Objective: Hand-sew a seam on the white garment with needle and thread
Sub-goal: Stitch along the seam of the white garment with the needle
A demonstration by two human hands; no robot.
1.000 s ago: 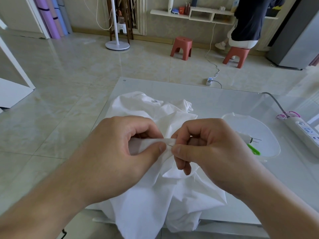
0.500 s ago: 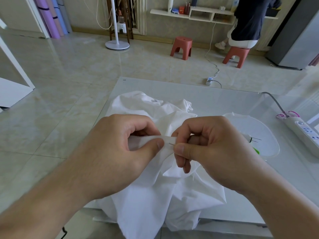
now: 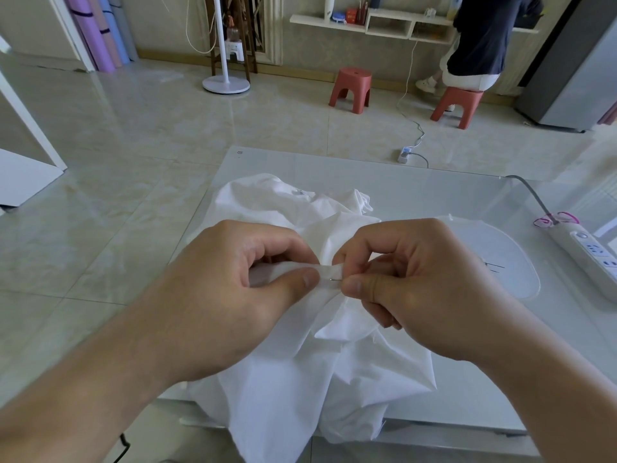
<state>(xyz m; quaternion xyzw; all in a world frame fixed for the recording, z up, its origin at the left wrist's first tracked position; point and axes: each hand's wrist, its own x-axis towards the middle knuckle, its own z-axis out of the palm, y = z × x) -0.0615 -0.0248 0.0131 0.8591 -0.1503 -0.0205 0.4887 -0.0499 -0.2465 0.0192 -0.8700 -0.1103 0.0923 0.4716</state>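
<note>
Left hand (image 3: 233,295) pinches a folded edge of the white garment (image 3: 293,379) between my thumb and curled fingers, holding it raised just above the desk (image 3: 467,195). My right hand (image 3: 417,289) faces it, thumb and forefinger gripping the needle (image 3: 335,279), whose thin dark tip shows in the small gap between my two thumbs, lying against the fabric fold. I cannot make out the thread. I see the rest of the garment bunched on the glass desk in front of my hands and spilling over its near edge. To my right a clear plastic lid or tray (image 3: 514,262) lies on the desk, mostly behind my right hand, and farther right sits a white power strip (image 3: 591,252). Across the tiled floor stand two red stools (image 3: 352,88); a person (image 3: 480,41) sits on the right-hand one.
</note>
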